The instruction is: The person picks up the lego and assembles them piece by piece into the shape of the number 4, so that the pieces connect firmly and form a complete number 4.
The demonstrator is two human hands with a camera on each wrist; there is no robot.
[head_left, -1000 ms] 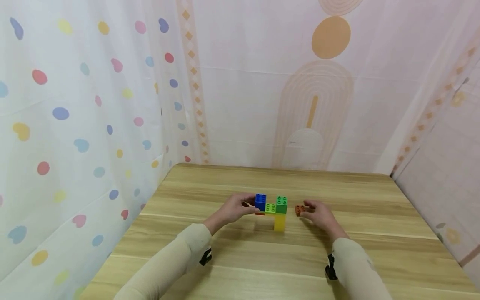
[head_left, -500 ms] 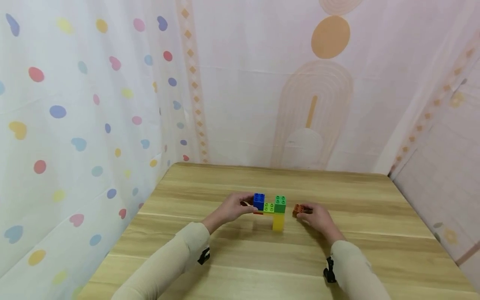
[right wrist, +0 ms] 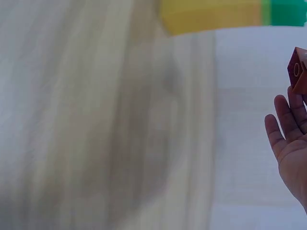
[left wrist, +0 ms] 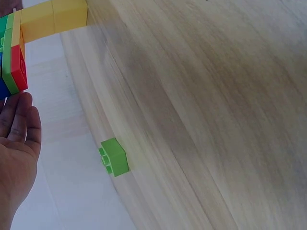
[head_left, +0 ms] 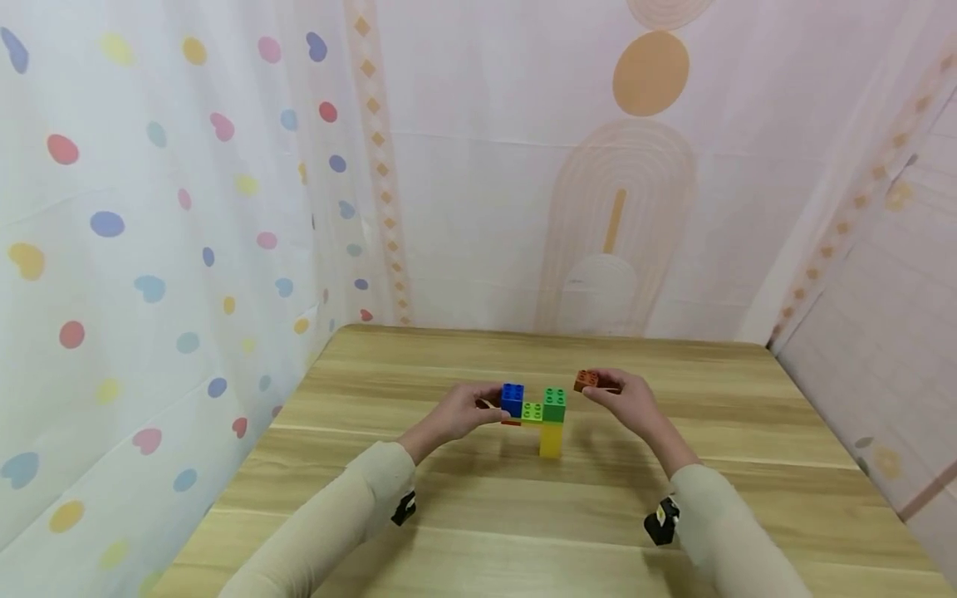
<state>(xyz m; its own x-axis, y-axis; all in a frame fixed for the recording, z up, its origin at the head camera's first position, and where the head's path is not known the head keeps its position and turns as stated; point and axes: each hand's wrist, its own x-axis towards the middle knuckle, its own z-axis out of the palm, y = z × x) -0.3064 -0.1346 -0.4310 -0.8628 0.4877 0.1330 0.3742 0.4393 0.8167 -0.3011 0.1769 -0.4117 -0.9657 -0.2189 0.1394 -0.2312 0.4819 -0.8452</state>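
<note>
Nearest us, two pale sleeves [head_left: 321, 527] reach in over the wood-grain table [head_left: 478, 548], whose light and dark streaks run from side to side. A small black device [head_left: 661, 523] shows under each cuff. Farther in, the left hand [head_left: 452, 415] has its thumb and fingers closed round the left end of a block structure [head_left: 532, 412], at its blue block [head_left: 512, 400]. We see a yellow column [head_left: 550, 440] dropping toward the table at the structure's other end, below a green block [head_left: 554, 404]. From the left wrist we also find a separate light green block [left wrist: 114, 157] on the wood. The right hand [head_left: 631, 403] pinches a brown brick [head_left: 586, 380] between thumb and fingers, raised off the table, just beside the green block and slightly beyond it.

For moving, we have wood stretching well past both hands to the left and right, and a strip between them and the far edge. That edge runs nearly straight between rounded corners; the side edges spread toward us. Close behind hang a dotted curtain [head_left: 112, 291] at left, an arch-patterned cloth [head_left: 478, 208] at back, and a pale cloth [head_left: 882, 349] at right.
</note>
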